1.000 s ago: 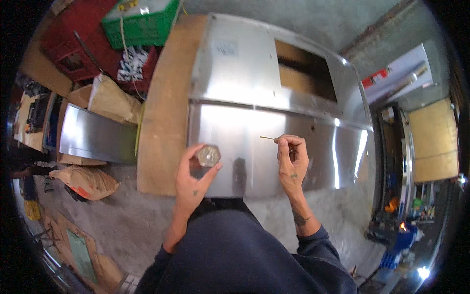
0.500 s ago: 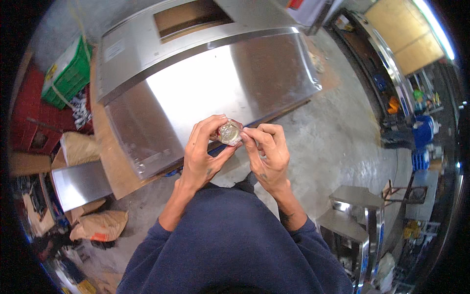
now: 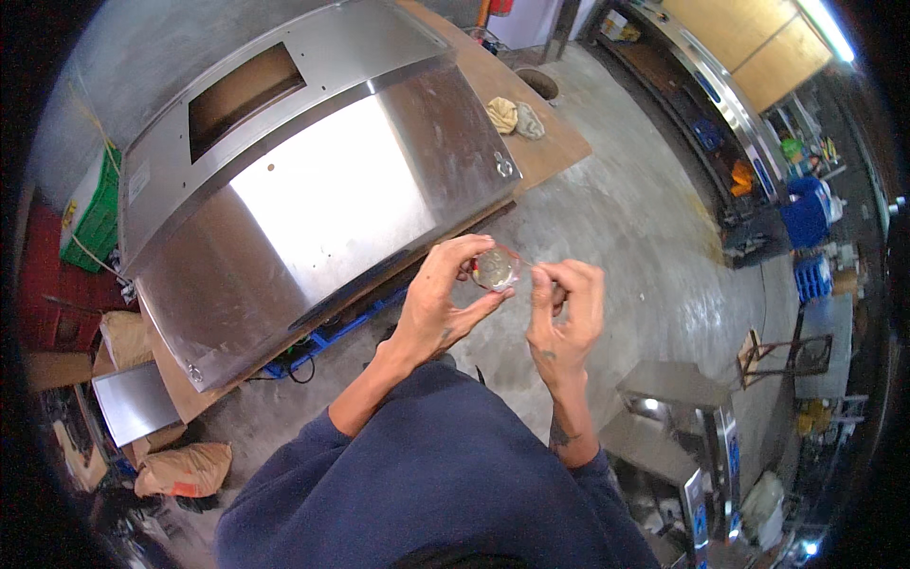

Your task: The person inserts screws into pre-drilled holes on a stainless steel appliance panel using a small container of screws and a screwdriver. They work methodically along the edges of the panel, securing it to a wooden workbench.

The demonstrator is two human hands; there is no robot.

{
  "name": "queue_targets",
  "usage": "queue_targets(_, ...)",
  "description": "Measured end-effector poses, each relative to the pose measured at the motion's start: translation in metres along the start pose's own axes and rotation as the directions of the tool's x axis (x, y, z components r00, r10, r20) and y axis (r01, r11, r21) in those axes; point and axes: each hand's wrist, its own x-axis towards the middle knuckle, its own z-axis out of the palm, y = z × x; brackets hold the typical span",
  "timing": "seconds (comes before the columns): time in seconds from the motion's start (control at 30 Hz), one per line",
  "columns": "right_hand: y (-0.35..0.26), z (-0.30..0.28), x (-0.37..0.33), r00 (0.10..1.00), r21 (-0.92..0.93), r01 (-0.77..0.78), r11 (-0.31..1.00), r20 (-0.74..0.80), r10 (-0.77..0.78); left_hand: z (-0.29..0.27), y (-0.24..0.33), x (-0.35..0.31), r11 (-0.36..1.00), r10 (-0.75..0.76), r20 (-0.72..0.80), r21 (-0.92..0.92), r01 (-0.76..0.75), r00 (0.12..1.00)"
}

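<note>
My left hand (image 3: 438, 299) grips a small round thing (image 3: 496, 269) with a red rim and a shiny, silvery-clear face, thumb and fingers around its edge. It is too small to tell its kind. Just to the right, my right hand (image 3: 566, 318) is raised with thumb and forefinger pinched together, a short gap from the round thing. A faint thin line seems to run from the rim toward that pinch, but what the fingertips hold cannot be made out. Beyond both hands lies a large stainless steel housing (image 3: 379, 204) with a rectangular cutout, resting on a brown board (image 3: 559, 152).
Crumpled cloths (image 3: 504, 115) lie on the board's right end. A green crate (image 3: 90, 213) and a paper sack (image 3: 185, 469) are at left. Metal cabinets (image 3: 673, 389) stand at lower right. A person in blue (image 3: 806, 213) bends beside shelving at far right.
My right hand has moved right, away from the round thing it was touching. The view has turned, so the steel housing sits further left, and the cloths on the board show more fully.
</note>
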Motion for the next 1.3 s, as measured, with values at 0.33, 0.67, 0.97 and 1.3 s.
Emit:
queue_targets(0.33,0.142,0.071,0.144,0.938,0.565,-0.280,0.776,-0.012,0.348,0.036,-0.084,0.109,0.977,-0.207,-0.176,0.009,0.211,0.962)
queue_targets(0.67,0.243,0.231,0.288,0.947,0.609,-0.299,0.735,0.091,0.309,-0.012,-0.161,0.206,0.927,-0.286,-0.496,0.073,0.367,0.820)
queue_targets(0.97,0.296,0.339,0.349,0.901,0.528,-0.432,0.731,0.272,0.337,-0.078,-0.222,0.276,0.894,-0.176,-0.710,0.174,0.413,0.682)
queue_targets(1.3,0.301,0.371,0.355,0.844,0.613,-0.534,0.582,0.417,0.336,-0.117,-0.289,0.344,0.879,-0.089,-0.740,0.257,0.403,0.666)
